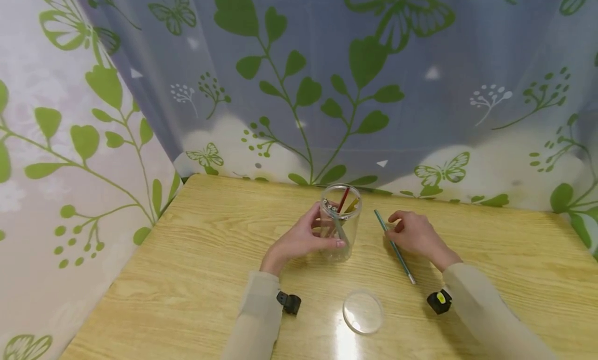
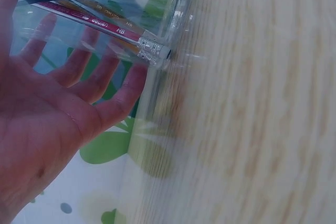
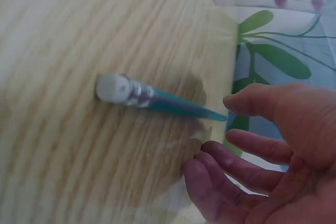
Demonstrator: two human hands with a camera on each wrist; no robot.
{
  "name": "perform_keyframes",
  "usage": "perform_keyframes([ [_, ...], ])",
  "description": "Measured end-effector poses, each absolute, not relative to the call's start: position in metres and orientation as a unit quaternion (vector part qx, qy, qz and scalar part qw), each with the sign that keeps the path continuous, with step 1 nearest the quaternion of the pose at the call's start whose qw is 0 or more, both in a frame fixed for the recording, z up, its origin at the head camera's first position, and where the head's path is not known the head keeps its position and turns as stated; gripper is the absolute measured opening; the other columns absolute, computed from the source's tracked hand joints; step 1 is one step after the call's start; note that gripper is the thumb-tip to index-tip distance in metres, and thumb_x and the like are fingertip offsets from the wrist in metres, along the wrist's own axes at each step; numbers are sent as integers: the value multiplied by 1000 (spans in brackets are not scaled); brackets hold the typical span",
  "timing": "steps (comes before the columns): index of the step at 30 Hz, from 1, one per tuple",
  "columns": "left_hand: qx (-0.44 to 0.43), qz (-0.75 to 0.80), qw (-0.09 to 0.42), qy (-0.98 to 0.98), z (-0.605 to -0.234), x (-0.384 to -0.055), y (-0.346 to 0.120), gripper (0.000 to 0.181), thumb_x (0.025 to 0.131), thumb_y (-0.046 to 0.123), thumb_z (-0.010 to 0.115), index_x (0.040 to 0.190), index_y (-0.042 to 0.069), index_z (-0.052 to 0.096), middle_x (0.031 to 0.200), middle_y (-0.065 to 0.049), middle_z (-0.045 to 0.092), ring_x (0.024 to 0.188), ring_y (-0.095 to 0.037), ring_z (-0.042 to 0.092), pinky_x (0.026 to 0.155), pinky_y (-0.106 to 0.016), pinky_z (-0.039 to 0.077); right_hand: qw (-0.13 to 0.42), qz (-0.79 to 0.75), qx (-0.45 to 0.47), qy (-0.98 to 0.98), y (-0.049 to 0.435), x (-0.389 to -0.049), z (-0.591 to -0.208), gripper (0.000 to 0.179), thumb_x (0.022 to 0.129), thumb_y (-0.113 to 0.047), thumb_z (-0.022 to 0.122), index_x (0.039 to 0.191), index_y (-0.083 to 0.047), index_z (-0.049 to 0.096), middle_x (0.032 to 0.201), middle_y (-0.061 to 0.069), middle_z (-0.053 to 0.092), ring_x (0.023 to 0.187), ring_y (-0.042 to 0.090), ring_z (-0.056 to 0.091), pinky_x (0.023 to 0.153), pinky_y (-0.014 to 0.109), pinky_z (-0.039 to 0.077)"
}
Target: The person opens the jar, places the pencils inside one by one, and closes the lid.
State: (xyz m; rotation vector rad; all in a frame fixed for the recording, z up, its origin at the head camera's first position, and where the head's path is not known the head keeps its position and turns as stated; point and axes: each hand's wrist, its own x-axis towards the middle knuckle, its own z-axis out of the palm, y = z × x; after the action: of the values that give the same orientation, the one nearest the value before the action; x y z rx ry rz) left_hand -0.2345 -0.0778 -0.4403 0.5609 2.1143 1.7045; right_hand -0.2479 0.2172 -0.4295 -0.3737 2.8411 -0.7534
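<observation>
A clear jar (image 1: 353,236) stands upright on the table, and my left hand (image 1: 296,241) holds it round the side with thumb and fingers. Inside lean several pencils (image 2: 100,20), green, red, dark and yellow; the left wrist view shows their eraser ends near the jar's base. To the jar's right, a single green pencil (image 1: 398,253) lies on the wood, its white eraser (image 3: 113,88) toward me. Over its far half hovers my right hand (image 1: 415,236), fingers loosely bent and a gap between thumb and fingers. In the right wrist view nothing is gripped there.
A round transparent lid (image 1: 363,312) lies flat on the wooden table (image 1: 187,277), nearer to me than the jar. Behind the table's far edge hangs a blue curtain (image 1: 317,137) with green leaves and butterflies. Another patterned cloth (image 1: 70,194) hangs at the left.
</observation>
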Motion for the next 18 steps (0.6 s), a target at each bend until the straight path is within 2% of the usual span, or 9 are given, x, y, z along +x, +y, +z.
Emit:
perform_keyframes([
  [7,198,603,180,751,-440,-236,-78,80,86,24,85,148,43,40,146,3,52,139,-24,49,112,-47,47,104,-252,-124,954,208,-263,-434,47,94,-22,72,128,8,60,97,19,74,82,26,70,72,43,58],
  [11,198,604,176,752,-442,-236,-78,79,85,25,85,148,43,41,145,2,53,138,-25,50,112,-47,48,99,-260,-125,952,203,-270,-436,44,92,-18,73,124,10,62,95,20,75,78,25,71,68,40,58],
  [15,200,604,175,751,-443,-237,-78,81,85,25,85,149,43,40,146,2,53,138,-25,49,112,-47,48,97,-258,-114,954,201,-272,-437,39,90,-16,73,119,9,65,97,22,74,80,26,70,68,39,58],
  [18,199,604,177,751,-443,-237,-78,82,85,25,85,149,44,39,146,3,52,138,-25,49,111,-47,49,106,-267,-105,952,200,-273,-437,37,91,-13,71,120,9,65,98,24,74,72,22,71,63,36,58],
])
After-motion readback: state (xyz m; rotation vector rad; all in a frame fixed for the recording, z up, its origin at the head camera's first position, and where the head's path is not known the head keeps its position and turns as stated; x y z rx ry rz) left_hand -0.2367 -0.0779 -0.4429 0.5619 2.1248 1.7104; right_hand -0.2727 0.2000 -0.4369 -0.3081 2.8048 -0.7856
